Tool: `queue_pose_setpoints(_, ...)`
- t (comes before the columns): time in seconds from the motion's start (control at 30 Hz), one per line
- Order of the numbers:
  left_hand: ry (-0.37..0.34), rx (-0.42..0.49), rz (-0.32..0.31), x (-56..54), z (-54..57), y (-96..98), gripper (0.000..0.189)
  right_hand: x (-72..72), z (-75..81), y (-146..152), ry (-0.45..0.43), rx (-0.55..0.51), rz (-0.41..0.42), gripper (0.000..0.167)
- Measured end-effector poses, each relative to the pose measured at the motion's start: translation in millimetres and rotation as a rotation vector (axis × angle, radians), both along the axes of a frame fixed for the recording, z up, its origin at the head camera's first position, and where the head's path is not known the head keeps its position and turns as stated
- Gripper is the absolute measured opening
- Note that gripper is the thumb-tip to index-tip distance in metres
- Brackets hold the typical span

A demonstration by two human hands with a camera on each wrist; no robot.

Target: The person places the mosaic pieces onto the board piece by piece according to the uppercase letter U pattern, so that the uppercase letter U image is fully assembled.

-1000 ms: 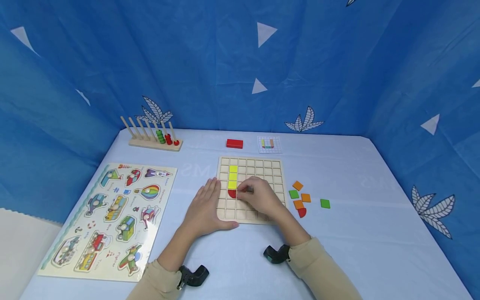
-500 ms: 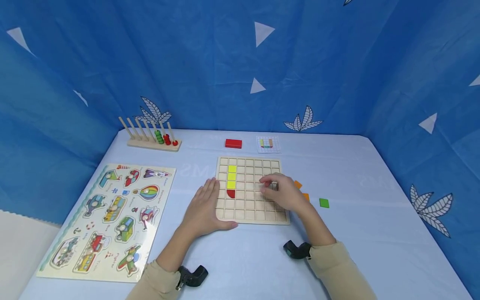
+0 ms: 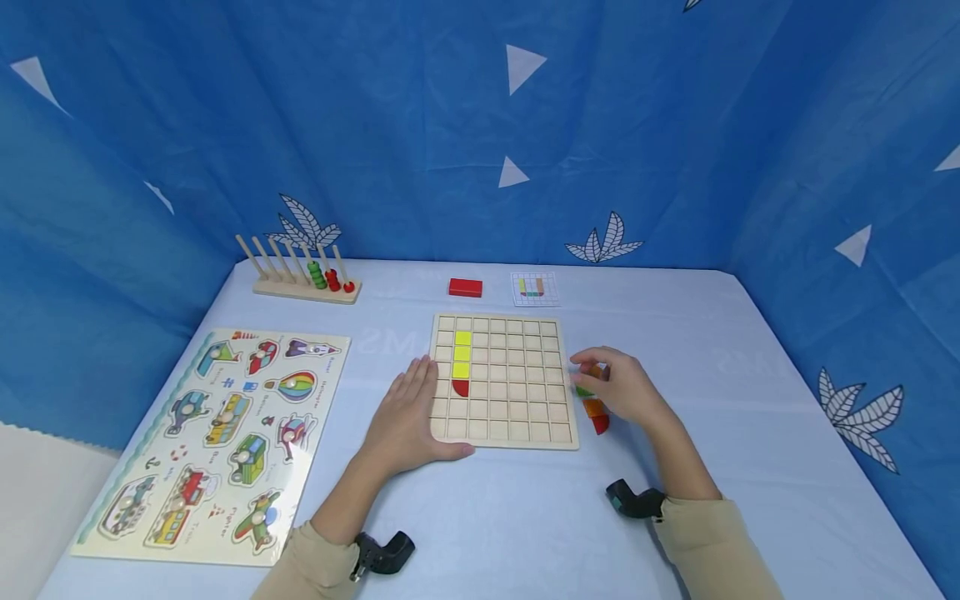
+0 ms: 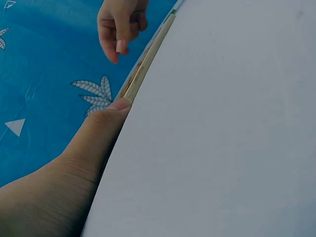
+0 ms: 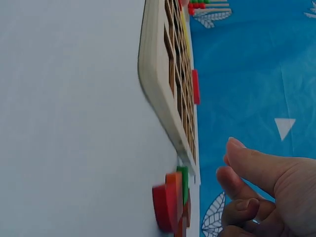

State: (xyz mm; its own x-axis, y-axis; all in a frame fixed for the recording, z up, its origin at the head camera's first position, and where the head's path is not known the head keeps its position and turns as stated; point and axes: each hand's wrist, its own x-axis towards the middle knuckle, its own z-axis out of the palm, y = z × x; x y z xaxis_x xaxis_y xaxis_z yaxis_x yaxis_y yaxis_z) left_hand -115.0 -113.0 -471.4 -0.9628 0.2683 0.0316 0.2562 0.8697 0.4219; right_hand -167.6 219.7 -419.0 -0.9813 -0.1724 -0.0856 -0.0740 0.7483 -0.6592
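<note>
Person's left hand [image 3: 406, 412] is braced at the grid board's [image 3: 517, 412] left side, fingers together, thumb spread to the near edge; firm pressure there should stop skidding. Right hand [image 3: 618, 383] hovers over the pieces beside the board, thumb and fingertips seemingly parted, no piece visible between them: loose red piece [image 3: 601, 424] nearest, then orange tile [image 3: 595, 407], then green tile [image 3: 584, 391]. They're bunched and the hand hides some, so imo pinching one by its sides beats dragging. On the board, a red quarter-round [image 3: 461, 388] sits just below the yellow tiles [image 3: 462, 354].

Picture puzzle [image 3: 281, 467] lies well left, probably no bother. Beyond: pattern card [image 3: 536, 289], red block [image 3: 466, 287], bead rack [image 3: 303, 290].
</note>
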Motion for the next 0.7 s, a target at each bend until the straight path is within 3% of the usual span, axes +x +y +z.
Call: queue_pose_setpoints(0.7,0.002,0.000,0.006,-0.9,-2.9,0.3,0.138,-1.3,-11.8,17,0.002,-0.001,-0.003,0.024)
